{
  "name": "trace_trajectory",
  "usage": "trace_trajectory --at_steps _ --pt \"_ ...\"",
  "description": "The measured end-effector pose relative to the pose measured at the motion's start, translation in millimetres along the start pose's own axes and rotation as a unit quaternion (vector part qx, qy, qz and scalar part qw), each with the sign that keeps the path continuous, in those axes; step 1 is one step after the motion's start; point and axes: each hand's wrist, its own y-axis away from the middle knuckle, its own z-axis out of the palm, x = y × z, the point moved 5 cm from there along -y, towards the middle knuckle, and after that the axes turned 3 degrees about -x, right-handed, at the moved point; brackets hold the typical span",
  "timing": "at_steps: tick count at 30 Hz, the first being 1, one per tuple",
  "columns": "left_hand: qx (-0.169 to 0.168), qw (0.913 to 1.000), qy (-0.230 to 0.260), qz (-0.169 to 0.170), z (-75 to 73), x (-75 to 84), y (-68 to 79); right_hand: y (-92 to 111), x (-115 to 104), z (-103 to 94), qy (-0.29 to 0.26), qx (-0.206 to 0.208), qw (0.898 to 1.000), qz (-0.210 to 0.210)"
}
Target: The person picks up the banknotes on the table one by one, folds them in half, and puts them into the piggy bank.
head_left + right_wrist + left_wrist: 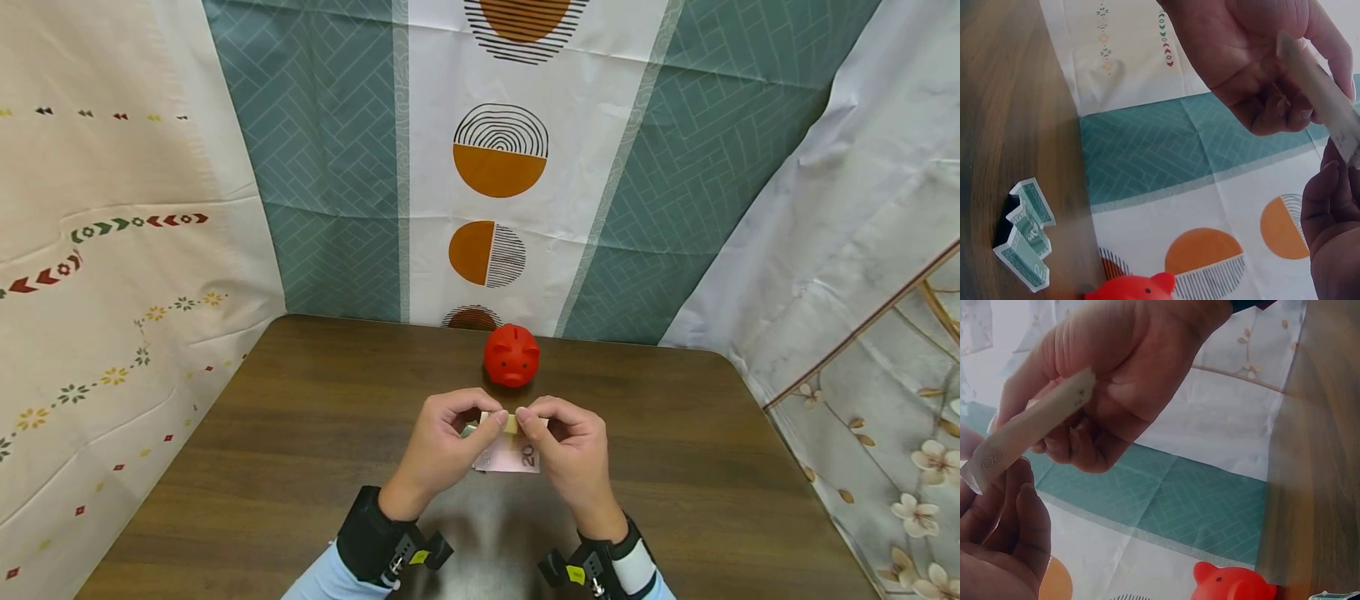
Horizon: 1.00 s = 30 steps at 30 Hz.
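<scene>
A folded banknote [508,458] is pinched between both hands, its pinkish face with a printed 20 toward me and a yellowish strip between the thumbs. In the left wrist view the banknote [1029,431] shows as a long narrow strip. My left hand [442,442] grips its left end with thumb and curled fingers. At the other end my right hand [573,446] pinches it the same way. A green banknote [1029,234], creased in zigzag folds, stands on the table beyond the hands. In the head view the left hand hides most of it.
Just past the hands, a red piggy bank [512,357] with a slot on top stands near the back of the brown wooden table [315,433]. Patterned cloths [495,167] hang behind the table and at both sides. Each wrist wears a black strap with a camera.
</scene>
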Motion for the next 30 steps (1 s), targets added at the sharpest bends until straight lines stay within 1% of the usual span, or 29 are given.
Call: trace_trajectory --at_steps 7,13,16,18,20,23,26,28,30 --pt "-0.007 0.9999 0.002 0.012 1.4 -1.1 0.1 -0.9 -1.5 4.1 -0.014 -0.006 1.0 -0.009" --pt "-0.014 0.9996 -0.01 0.024 1.4 -0.2 -0.4 -1.4 -0.4 6.2 0.006 -0.008 1.0 0.001" --pt "-0.01 0.9996 -0.014 0.021 0.7 0.8 -0.6 -1.5 0.0 6.2 0.016 -0.008 1.0 -0.001" --pt "-0.001 0.9998 -0.017 0.014 -0.5 1.3 -0.5 -1.7 0.5 5.4 0.015 -0.014 1.0 -0.001" --pt "0.016 0.9995 -0.025 0.006 -2.8 1.3 -0.4 -2.2 1.6 2.7 0.014 -0.025 1.0 0.004" --pt "0.05 0.9979 -0.042 -0.001 -8.2 -0.7 -0.4 -3.1 3.9 -5.1 0.011 -0.065 0.997 0.026" --pt "0.068 0.9962 -0.054 -0.005 -12.0 -3.4 -0.7 -3.6 5.4 -14.0 0.026 -0.098 0.994 0.05" --pt "0.065 0.9965 -0.05 -0.015 -13.2 -5.2 -0.9 -4.1 5.1 -18.8 0.038 -0.098 0.992 0.063" --pt "0.057 0.9973 -0.038 -0.027 -14.3 -7.0 -1.3 -4.7 4.8 -22.6 0.049 -0.076 0.993 0.072"
